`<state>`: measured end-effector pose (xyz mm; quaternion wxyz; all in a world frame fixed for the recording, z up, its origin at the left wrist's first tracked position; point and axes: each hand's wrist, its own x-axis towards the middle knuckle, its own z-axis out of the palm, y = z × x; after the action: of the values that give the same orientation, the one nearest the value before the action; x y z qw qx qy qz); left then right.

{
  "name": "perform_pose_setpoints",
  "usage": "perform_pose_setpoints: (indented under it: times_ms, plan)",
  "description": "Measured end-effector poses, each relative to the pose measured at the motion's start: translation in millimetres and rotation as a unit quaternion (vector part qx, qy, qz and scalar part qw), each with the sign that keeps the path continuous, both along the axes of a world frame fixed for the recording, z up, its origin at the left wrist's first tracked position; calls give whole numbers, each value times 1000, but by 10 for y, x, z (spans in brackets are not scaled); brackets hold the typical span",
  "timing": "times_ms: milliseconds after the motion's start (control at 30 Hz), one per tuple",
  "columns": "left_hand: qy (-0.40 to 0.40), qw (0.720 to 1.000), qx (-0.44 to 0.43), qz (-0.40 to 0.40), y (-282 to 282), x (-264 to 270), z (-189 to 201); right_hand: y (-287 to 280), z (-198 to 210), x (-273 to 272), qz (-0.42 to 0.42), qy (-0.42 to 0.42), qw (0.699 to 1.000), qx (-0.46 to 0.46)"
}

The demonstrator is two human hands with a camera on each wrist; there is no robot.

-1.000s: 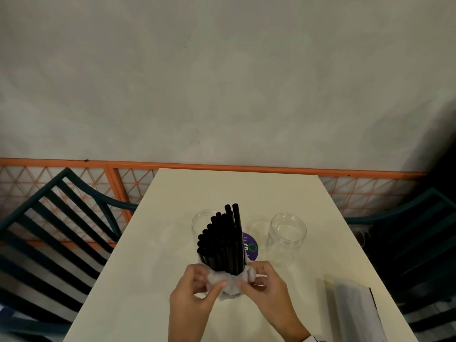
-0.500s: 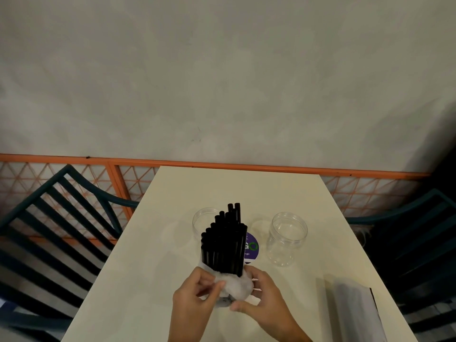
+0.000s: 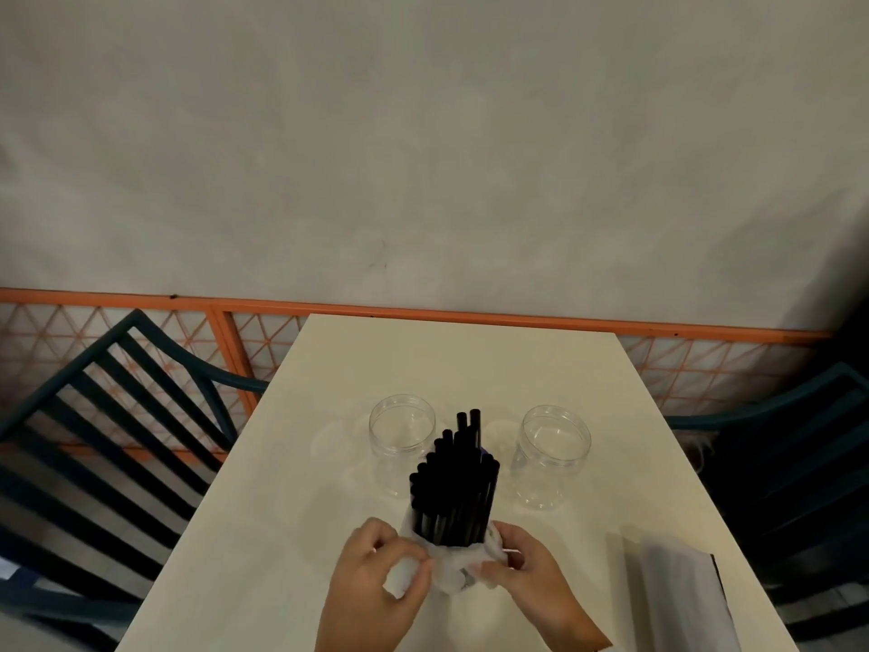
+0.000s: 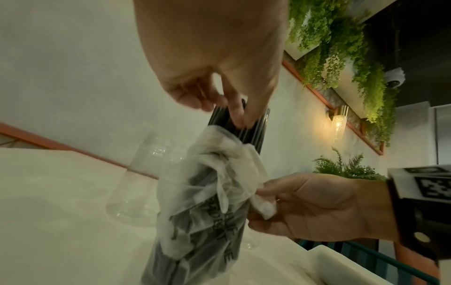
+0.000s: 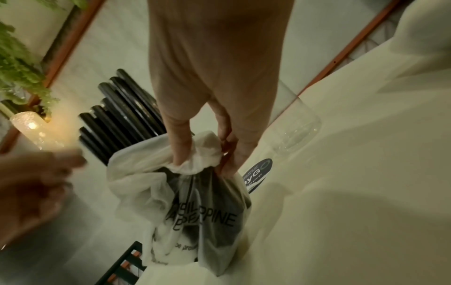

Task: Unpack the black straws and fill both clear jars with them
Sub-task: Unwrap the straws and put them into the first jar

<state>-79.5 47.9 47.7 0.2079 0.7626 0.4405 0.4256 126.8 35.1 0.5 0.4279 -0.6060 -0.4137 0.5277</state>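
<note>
A: How far along is the unpacking?

B: Barely begun. The black straws [image 3: 452,491] are standing upright on the counter [image 3: 470,369], tops bare, lower part sitting in the plastic bag [image 5: 190,202].

A: And the hands?

B: The right hand [image 3: 526,581] is pinching the bag's bunched rim between curled fingers [image 5: 180,150]. The left hand [image 3: 376,590] is curling at the rim too, probably gripping plastic, though the wrist views are leaving that unclear.

A: The jars?

B: Both are waiting empty beyond the fingertips: the left jar [image 3: 402,440] and right jar [image 3: 552,454], either side of the bundle. Filling is all ahead.
</note>
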Motion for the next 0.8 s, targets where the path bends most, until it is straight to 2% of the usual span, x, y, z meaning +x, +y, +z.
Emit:
perform_pose_setpoints:
  times_ms: [67,133,200,267,367,433,500,633,733,800]
  plan:
    - [-8,998,41,38,3,38,242,9,17,14,-3,-11,1000,3]
    - [12,998,58,33,47,131,507,28,-27,20,-4,-20,1000,6]
    - [77,994,73,-5,141,256,698,49,-93,8,-9,-51,999,7]
    - [158,985,53,-32,267,399,815,55,-97,-16,-1,-71,997,19]
    - [236,971,-29,-29,431,537,685,53,-133,-35,32,-109,993,39]
    - [299,952,-52,-43,463,573,598,21,-179,-24,42,-112,993,23]
    - [309,949,-39,-53,466,610,562,-2,-265,28,64,-114,991,10]
    - [310,940,-28,-139,420,642,569,-19,-283,124,106,-69,992,12]
    - [350,929,-7,-119,416,601,581,-21,-279,143,101,-23,994,17]
    - [366,926,8,-93,374,583,573,-21,-323,135,90,-24,995,20]
